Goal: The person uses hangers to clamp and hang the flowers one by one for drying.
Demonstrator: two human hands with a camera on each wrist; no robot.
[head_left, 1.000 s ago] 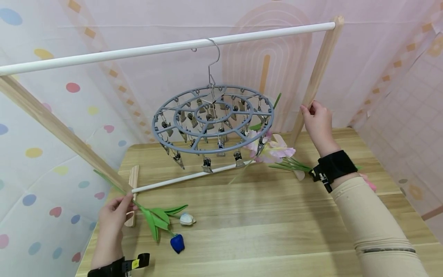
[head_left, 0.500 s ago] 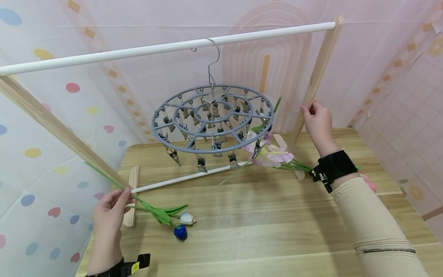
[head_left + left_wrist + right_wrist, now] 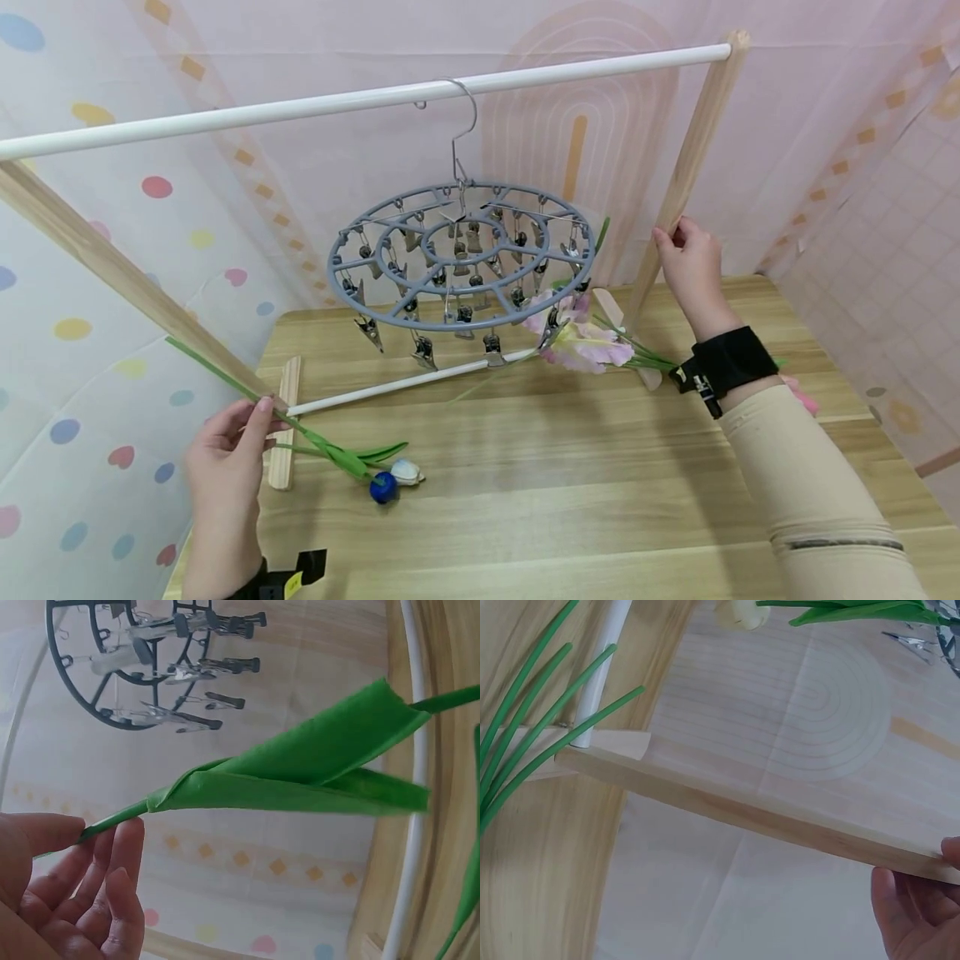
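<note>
The blue tulip [image 3: 383, 487] has been drawn closer, its stem pinched in the left hand [image 3: 225, 454], while the wooden post [image 3: 686, 175] is gripped by the right hand [image 3: 690, 267].

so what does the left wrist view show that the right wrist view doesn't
Only the left wrist view shows the left hand pinching a green flower stem, its folded leaf, and most of the round grey clip hanger from below.

Only the right wrist view shows the right hand gripping the slanted wooden post, plus a fan of bare green stems.

Both show the white lower rod of the rack and the pink backdrop.
</note>
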